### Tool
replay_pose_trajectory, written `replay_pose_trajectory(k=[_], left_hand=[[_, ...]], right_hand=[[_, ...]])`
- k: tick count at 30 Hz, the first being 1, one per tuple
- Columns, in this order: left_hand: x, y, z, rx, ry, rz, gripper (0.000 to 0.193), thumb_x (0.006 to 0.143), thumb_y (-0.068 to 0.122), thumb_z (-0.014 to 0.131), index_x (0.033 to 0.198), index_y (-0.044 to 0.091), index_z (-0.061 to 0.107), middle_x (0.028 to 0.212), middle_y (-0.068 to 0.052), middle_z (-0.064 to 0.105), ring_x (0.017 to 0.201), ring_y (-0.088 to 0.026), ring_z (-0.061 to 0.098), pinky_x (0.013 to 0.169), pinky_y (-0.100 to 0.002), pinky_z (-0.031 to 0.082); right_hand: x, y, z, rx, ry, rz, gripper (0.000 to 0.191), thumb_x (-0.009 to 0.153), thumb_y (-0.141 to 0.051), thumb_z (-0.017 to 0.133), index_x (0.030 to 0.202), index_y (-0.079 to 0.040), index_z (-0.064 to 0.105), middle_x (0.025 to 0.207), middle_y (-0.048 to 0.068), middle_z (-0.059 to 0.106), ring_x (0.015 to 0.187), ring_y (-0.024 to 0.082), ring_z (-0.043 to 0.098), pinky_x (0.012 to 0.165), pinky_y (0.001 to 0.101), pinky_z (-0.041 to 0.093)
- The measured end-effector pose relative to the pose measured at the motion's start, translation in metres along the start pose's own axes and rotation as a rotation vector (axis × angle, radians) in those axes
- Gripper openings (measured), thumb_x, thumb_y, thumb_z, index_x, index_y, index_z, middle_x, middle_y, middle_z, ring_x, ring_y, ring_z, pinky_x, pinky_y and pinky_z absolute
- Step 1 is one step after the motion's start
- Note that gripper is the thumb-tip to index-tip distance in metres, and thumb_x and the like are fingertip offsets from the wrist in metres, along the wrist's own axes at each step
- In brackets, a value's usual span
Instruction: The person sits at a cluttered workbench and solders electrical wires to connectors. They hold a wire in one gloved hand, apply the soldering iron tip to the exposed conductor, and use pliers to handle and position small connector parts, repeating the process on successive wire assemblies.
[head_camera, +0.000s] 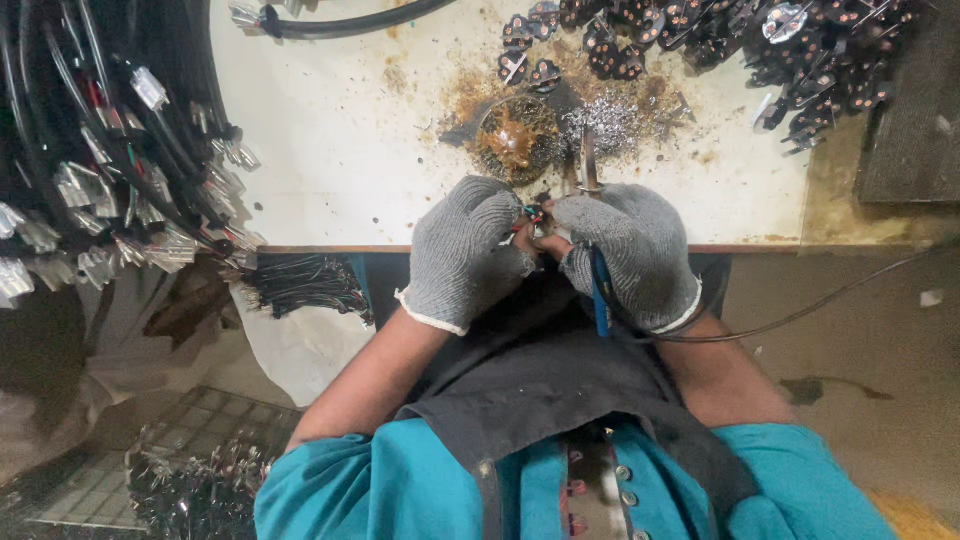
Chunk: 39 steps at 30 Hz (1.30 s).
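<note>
Where the two gloved hands meet at the bench (330, 140) edge, a small plug (533, 214) with red and green wires is pinched between the fingertips of the left hand (462, 252). The right hand (628, 255) is clenched round a soldering iron (597, 290), its blue handle and cord trailing below the fist, its tip lost above the plug. Just beyond the grip a rusty solder pot (516, 138) is seen; farther right, finished plugs (800, 50) are heaped. Left of the grip, cable bundles (120, 160) are hung.

stained white bench (340, 150) carries a round solder dish (516, 138), metal shavings (612, 120), black connector heaps (800, 50).
</note>
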<state>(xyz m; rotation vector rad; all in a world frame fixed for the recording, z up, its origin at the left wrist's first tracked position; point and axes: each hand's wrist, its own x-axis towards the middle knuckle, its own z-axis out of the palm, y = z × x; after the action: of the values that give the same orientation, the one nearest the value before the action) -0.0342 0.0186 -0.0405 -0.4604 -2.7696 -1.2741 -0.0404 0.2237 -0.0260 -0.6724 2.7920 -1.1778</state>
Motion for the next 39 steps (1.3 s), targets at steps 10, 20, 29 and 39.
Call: replay_pose_trajectory(k=[10,20,29,39], left_hand=[[0.0,0.004,-0.001,0.013,0.006,-0.014,0.019,0.079,0.01,0.079,0.093,0.01,0.067,0.099,-0.011,0.066,0.089,-0.033,0.069,0.074,-0.043,0.056],[0.002,0.007,-0.005,0.007,-0.022,-0.025,0.018,0.08,0.012,0.078,0.094,0.009,0.067,0.097,-0.011,0.064,0.085,-0.033,0.067,0.071,-0.044,0.054],[0.003,0.004,-0.004,0.02,-0.015,-0.043,0.015,0.079,0.012,0.078,0.089,0.011,0.066,0.092,-0.01,0.064,0.082,-0.033,0.067,0.069,-0.045,0.053],[0.005,0.001,-0.005,0.014,-0.054,-0.058,0.014,0.079,0.014,0.078,0.086,0.011,0.066,0.09,-0.011,0.063,0.08,-0.034,0.066,0.067,-0.046,0.053]], right_hand=[[-0.003,0.002,0.001,0.015,0.091,-0.096,0.031,0.083,-0.018,0.089,0.106,-0.008,0.071,0.097,0.012,0.073,0.089,0.035,0.071,0.078,0.0454,0.055],[-0.001,-0.013,-0.019,0.044,-0.013,-0.032,0.033,0.088,-0.028,0.084,0.111,-0.007,0.072,0.1,0.013,0.073,0.087,0.036,0.07,0.077,0.043,0.054],[-0.027,0.005,-0.004,0.034,0.176,-0.312,0.026,0.097,-0.038,0.07,0.101,-0.012,0.073,0.078,0.005,0.063,0.07,0.027,0.064,0.063,0.0415,0.046],[-0.035,0.016,0.005,-0.137,0.022,-0.238,0.019,0.078,-0.028,0.075,0.093,-0.018,0.074,0.072,0.005,0.063,0.066,0.03,0.062,0.062,0.0442,0.046]])
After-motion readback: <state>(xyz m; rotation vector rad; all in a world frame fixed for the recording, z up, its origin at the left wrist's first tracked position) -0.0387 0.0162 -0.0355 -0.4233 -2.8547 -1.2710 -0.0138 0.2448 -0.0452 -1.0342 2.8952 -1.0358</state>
